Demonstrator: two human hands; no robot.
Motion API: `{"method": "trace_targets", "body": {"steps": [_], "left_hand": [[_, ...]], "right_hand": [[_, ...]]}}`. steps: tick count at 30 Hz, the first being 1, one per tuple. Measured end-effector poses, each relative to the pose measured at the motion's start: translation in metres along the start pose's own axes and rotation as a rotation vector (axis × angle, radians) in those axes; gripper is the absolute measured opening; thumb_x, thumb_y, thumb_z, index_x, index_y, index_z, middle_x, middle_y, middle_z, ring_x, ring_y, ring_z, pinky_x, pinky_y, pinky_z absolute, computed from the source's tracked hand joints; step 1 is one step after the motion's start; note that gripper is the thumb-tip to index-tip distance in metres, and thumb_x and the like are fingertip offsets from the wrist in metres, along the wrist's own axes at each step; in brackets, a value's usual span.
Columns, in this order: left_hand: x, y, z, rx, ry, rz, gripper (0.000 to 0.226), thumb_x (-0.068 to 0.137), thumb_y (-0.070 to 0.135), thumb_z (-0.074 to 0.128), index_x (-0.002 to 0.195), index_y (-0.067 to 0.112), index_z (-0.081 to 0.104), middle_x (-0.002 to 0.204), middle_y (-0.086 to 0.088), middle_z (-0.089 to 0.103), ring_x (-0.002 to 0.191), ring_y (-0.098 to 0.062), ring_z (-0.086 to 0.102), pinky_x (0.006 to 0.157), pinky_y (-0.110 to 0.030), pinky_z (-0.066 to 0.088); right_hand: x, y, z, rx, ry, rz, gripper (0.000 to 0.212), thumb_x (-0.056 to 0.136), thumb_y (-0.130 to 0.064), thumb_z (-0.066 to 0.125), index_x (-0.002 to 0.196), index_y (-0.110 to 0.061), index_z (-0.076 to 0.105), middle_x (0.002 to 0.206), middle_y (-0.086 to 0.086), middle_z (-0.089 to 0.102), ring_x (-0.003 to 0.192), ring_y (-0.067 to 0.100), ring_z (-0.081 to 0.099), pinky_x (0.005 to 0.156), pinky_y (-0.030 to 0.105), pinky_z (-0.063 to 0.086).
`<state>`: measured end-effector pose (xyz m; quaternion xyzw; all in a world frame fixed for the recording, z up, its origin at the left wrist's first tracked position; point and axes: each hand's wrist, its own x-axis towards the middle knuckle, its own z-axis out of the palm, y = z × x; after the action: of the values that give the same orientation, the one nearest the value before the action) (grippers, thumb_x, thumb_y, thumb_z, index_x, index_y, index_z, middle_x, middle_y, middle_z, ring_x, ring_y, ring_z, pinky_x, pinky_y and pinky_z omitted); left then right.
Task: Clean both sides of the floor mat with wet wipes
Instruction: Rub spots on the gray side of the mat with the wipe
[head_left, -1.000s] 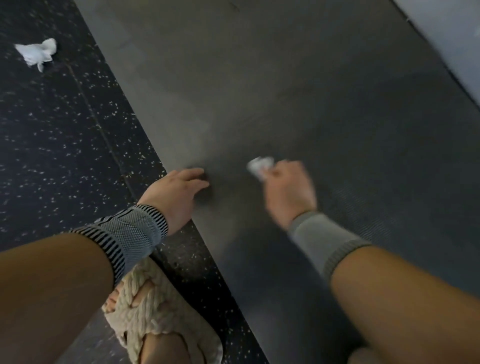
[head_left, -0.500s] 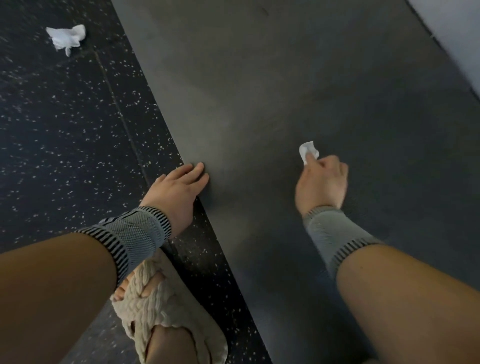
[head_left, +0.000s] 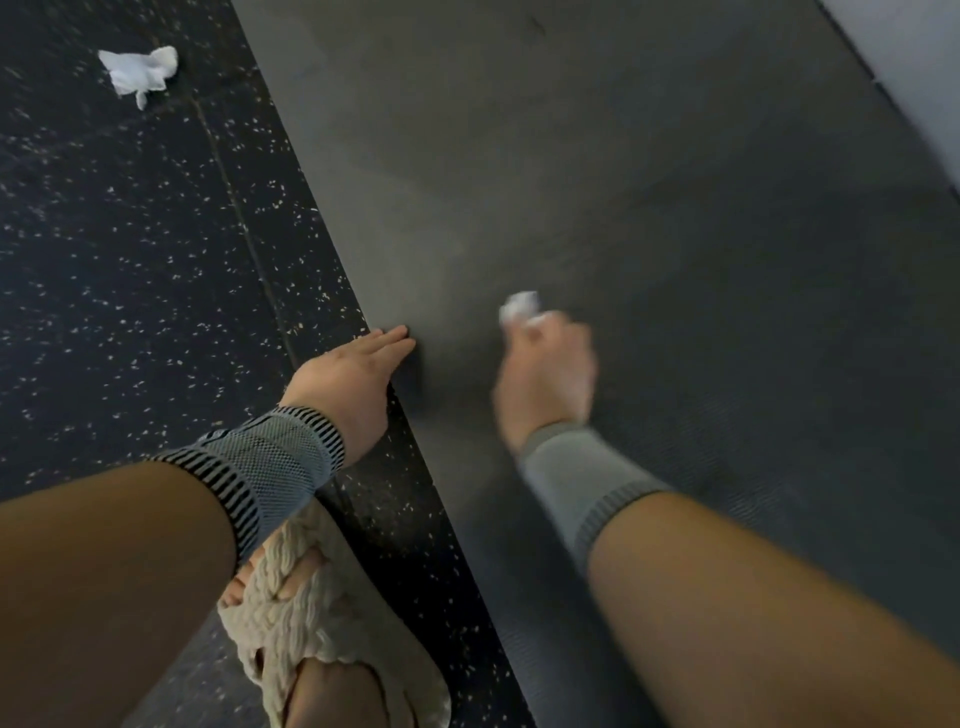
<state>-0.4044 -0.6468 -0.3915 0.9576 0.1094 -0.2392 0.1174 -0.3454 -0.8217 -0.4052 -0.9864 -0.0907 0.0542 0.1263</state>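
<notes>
One wet wipe (head_left: 519, 306) protrudes beyond right hand's (head_left: 545, 379) grip.

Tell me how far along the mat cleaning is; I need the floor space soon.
Done: one crumpled wipe lies discarded on the speckled floor, so some wiping seems finished. In hand: the right hand grips a wet wipe on the floor mat, blurred mid-stroke, while the left hand presses flat on the mat's edge. Left: the mat lies flat, so at least its underside probably remains.
</notes>
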Motion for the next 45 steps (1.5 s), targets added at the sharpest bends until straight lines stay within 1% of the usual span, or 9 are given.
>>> {"method": "trace_targets", "body": {"steps": [4, 10, 13, 16, 22, 29, 34, 41, 45], "left_hand": [[0.004, 0.001, -0.012, 0.074, 0.076, -0.035, 0.078, 0.086, 0.006, 0.047, 0.149, 0.043, 0.018, 0.139, 0.011, 0.052, 0.118, -0.017, 0.056, 0.093, -0.031, 0.046], [0.012, -0.001, -0.021, -0.072, 0.053, -0.108, 0.082, 0.081, -0.004, 0.044, 0.144, 0.045, 0.025, 0.131, 0.029, 0.053, 0.107, -0.015, 0.061, 0.088, -0.031, 0.05], [0.013, 0.001, -0.022, -0.02, 0.085, -0.102, 0.075, 0.082, -0.002, 0.046, 0.141, 0.042, 0.031, 0.124, 0.018, 0.062, 0.1, -0.019, 0.064, 0.083, -0.031, 0.05], [0.015, 0.003, -0.025, 0.056, 0.107, -0.081, 0.071, 0.084, 0.003, 0.05, 0.142, 0.039, 0.03, 0.118, 0.009, 0.066, 0.096, -0.022, 0.065, 0.076, -0.029, 0.047], [0.016, 0.001, -0.028, -0.056, -0.001, -0.099, 0.085, 0.076, -0.007, 0.048, 0.145, 0.037, 0.023, 0.134, 0.02, 0.052, 0.111, -0.014, 0.061, 0.093, -0.038, 0.052], [0.018, 0.008, -0.035, 0.082, 0.005, -0.092, 0.072, 0.086, 0.004, 0.049, 0.146, 0.035, 0.025, 0.14, 0.007, 0.046, 0.111, -0.023, 0.059, 0.092, -0.037, 0.05], [0.019, 0.011, -0.035, 0.057, -0.134, -0.17, 0.092, 0.079, -0.008, 0.054, 0.15, 0.04, 0.019, 0.15, 0.013, 0.026, 0.121, -0.025, 0.053, 0.095, -0.043, 0.051], [0.026, 0.011, -0.037, 0.061, -0.058, -0.14, 0.075, 0.087, 0.003, 0.05, 0.15, 0.034, 0.023, 0.146, 0.007, 0.037, 0.125, -0.022, 0.051, 0.102, -0.038, 0.045], [0.027, 0.012, -0.039, 0.042, -0.139, -0.15, 0.089, 0.081, -0.007, 0.049, 0.15, 0.042, 0.021, 0.145, 0.01, 0.035, 0.123, -0.021, 0.052, 0.097, -0.039, 0.05]], "right_hand": [[-0.028, -0.035, 0.005, 0.143, -0.166, -0.693, 0.025, 0.084, -0.007, 0.047, 0.094, -0.003, 0.07, 0.089, 0.016, 0.065, 0.08, 0.036, 0.059, 0.062, 0.04, 0.047], [0.027, 0.027, -0.002, 0.256, 0.095, 0.276, 0.025, 0.088, -0.01, 0.046, 0.105, -0.007, 0.064, 0.096, 0.017, 0.056, 0.093, 0.036, 0.051, 0.082, 0.043, 0.042], [-0.011, -0.039, 0.013, 0.37, -0.168, -0.028, 0.019, 0.091, -0.012, 0.043, 0.096, -0.009, 0.061, 0.093, 0.012, 0.053, 0.093, 0.033, 0.051, 0.075, 0.038, 0.04], [-0.015, -0.051, 0.024, 0.234, -0.32, -0.525, 0.03, 0.093, -0.012, 0.04, 0.119, -0.011, 0.055, 0.116, 0.009, 0.051, 0.105, 0.029, 0.043, 0.088, 0.039, 0.036], [0.044, 0.032, 0.0, 0.005, -0.063, 0.134, 0.044, 0.089, -0.01, 0.042, 0.131, -0.019, 0.051, 0.12, 0.008, 0.048, 0.11, 0.029, 0.043, 0.094, 0.035, 0.036], [0.0, -0.052, 0.016, 0.178, -0.324, -0.64, 0.027, 0.093, -0.009, 0.042, 0.113, -0.003, 0.06, 0.116, 0.015, 0.054, 0.105, 0.036, 0.045, 0.082, 0.043, 0.034], [0.055, 0.036, 0.001, 0.061, -0.074, 0.077, 0.046, 0.087, -0.007, 0.045, 0.13, -0.02, 0.054, 0.117, 0.008, 0.05, 0.108, 0.028, 0.043, 0.094, 0.035, 0.036], [0.009, -0.055, 0.016, 0.14, -0.327, -0.615, 0.03, 0.094, -0.011, 0.04, 0.118, -0.008, 0.058, 0.116, 0.011, 0.051, 0.107, 0.032, 0.042, 0.084, 0.039, 0.038], [0.058, 0.03, 0.001, 0.046, -0.136, -0.12, 0.045, 0.089, -0.011, 0.043, 0.132, -0.021, 0.052, 0.123, 0.011, 0.051, 0.111, 0.031, 0.043, 0.092, 0.035, 0.035]]}}
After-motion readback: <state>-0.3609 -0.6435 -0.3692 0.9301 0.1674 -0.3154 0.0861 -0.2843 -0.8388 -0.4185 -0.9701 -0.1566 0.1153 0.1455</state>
